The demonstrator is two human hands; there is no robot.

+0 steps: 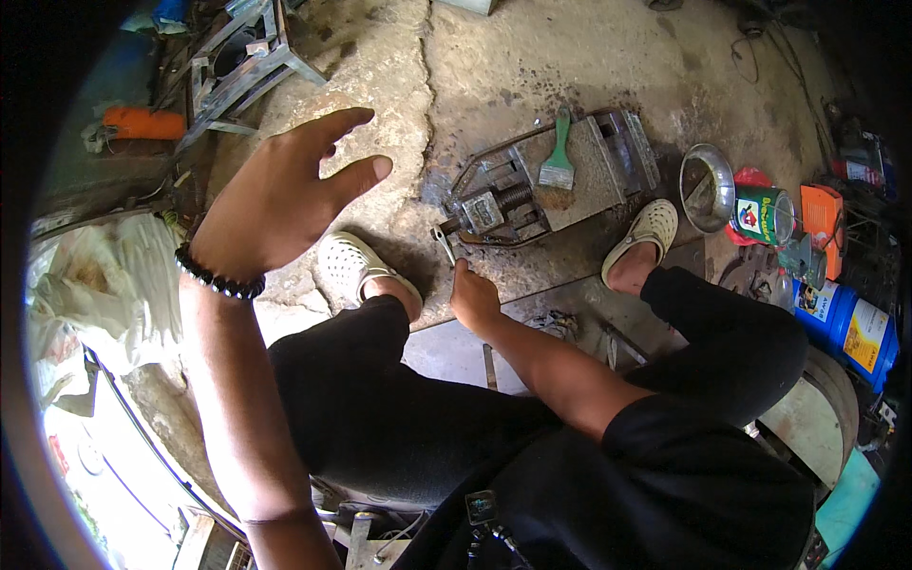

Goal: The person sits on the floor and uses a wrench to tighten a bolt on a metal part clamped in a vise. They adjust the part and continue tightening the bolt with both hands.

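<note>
Right hand (472,296), fingers closed around the handle of a wrench (445,242) whose head lies just beyond the fingertips, touching the metal vise assembly (503,209) on the concrete floor (532,66). Left hand (275,195), raised, fingers spread, holding nothing. A green-handled brush (559,161) rests farther beyond, on the assembly.

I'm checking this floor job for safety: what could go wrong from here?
The right hand works a small steel spanner on the rusty metal assembly; a slip may skin knuckles on its edges. Both feet, in open perforated cream clogs, sit beside that metal. The raised left hand steadies nothing, so the assembly may shift.
</note>
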